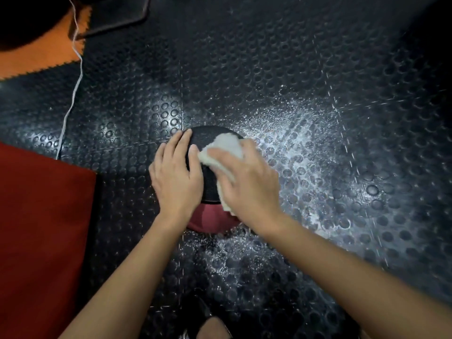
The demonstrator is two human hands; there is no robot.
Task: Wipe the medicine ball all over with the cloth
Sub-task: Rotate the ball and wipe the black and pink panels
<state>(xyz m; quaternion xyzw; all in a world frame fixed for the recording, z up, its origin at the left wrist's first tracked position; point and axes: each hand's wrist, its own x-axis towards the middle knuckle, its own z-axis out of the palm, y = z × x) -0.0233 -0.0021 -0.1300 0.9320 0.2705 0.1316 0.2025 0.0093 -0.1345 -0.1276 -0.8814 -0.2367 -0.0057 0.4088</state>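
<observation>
Surfaces: mostly rubber and cloth, floor wet-glossy in patches.

Round medicine ball (208, 177), black upper part: matt, fine grainy texture, looks like rubber; its dull red lower part (210, 222) is smoother, also matt. White terry cloth (226, 149): fluffy, napped, soft pile, matt. Black studded rubber floor mat (318, 118): raised round studs, semi-gloss, strong sheen and pale speckled droplets or residue around the ball; cannot tell which. Dark red flat mat (41, 216) at left: matt, smooth, looks like foam or fabric. Orange floor tile (36, 62) with toothed edge: matt, foam-like. Thin white cord (73, 89): smooth, plastic-sheathed.
</observation>
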